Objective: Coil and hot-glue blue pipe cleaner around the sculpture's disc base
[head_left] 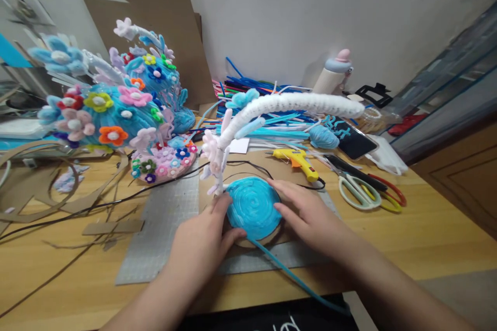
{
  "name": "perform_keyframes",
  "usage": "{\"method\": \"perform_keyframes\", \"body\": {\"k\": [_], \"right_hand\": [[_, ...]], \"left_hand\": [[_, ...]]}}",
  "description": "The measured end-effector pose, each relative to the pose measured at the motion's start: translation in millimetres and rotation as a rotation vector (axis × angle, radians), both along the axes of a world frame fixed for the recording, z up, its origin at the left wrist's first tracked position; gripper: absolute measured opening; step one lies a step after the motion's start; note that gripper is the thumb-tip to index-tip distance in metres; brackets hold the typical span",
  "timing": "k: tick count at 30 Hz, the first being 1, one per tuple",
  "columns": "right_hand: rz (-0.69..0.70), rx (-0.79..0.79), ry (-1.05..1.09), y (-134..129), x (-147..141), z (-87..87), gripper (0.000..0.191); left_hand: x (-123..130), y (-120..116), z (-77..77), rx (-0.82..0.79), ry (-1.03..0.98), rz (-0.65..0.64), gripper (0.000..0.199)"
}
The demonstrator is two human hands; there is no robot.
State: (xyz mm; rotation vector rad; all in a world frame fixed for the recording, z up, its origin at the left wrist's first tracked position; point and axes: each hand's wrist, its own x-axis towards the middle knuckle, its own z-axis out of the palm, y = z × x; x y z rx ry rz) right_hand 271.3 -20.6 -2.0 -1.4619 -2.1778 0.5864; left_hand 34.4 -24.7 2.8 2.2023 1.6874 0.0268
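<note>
Between my hands is a round disc [254, 204] covered in a spiral of blue pipe cleaner, with some cardboard showing at its lower edge. A blue pipe cleaner tail [287, 270] runs from its near edge down to the right. My left hand [205, 230] grips the left side, thumb at the near rim. My right hand [308, 212] holds the right rim with its fingertips. From the disc's left side rises a curved white fuzzy stem [295, 104], bending right, with small pink and blue petals. Part of its base is hidden by my left hand.
A yellow glue gun [297, 161], scissors [359, 191] and a phone [353, 139] lie to the right. Flower-covered blue pieces [116, 106] stand at the left. Behind are pipe cleaners [272, 134] and a bottle [333, 75]. A cutting mat [155, 238] lies beneath.
</note>
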Motion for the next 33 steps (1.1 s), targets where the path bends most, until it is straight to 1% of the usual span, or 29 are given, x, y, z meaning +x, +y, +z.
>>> {"method": "perform_keyframes", "body": {"k": [2,5,8,10,15,18,20,23,25,26,29,33], "right_hand": [[0.123,0.015,-0.045,3,-13,7.1,0.043],[0.295,0.025,-0.089,15,-28,13.7,0.051],[0.432,0.024,-0.112,27,-38,12.5,0.057],[0.477,0.032,-0.110,32,-43,9.0,0.058],[0.460,0.066,-0.118,35,-45,2.1,0.050],[0.480,0.084,-0.128,37,-44,1.1,0.045],[0.502,0.097,-0.131,38,-43,1.0,0.046],[0.524,0.100,-0.138,40,-43,1.5,0.050],[0.528,0.094,-0.145,40,-43,2.1,0.052],[0.524,0.092,-0.148,40,-43,2.4,0.053],[0.512,0.089,-0.160,39,-45,3.3,0.052],[0.516,0.102,-0.149,40,-49,3.6,0.049]], "left_hand": [[-1,0,-0.4,-0.003,-0.027,0.003,0.054],[-3,0,-1.4,-0.012,-0.064,0.006,0.054],[-5,-2,-4.3,0.004,-0.088,0.001,0.052],[-6,-3,-7.5,0.028,-0.091,-0.010,0.052],[-7,-7,-15.2,0.146,-0.051,-0.022,0.052],[-8,-10,-17.3,0.213,-0.107,-0.011,0.049],[-12,-10,-17.9,0.219,-0.210,0.052,0.043],[-19,-8,-19.1,0.218,-0.325,0.205,0.031],[-23,-5,-20.9,0.243,-0.352,0.236,0.028],[-25,-4,-22.0,0.269,-0.365,0.220,0.029],[-26,-1,-25.0,0.352,-0.410,0.117,0.029],[-24,-4,-24.7,0.391,-0.421,-0.001,0.013]]}}
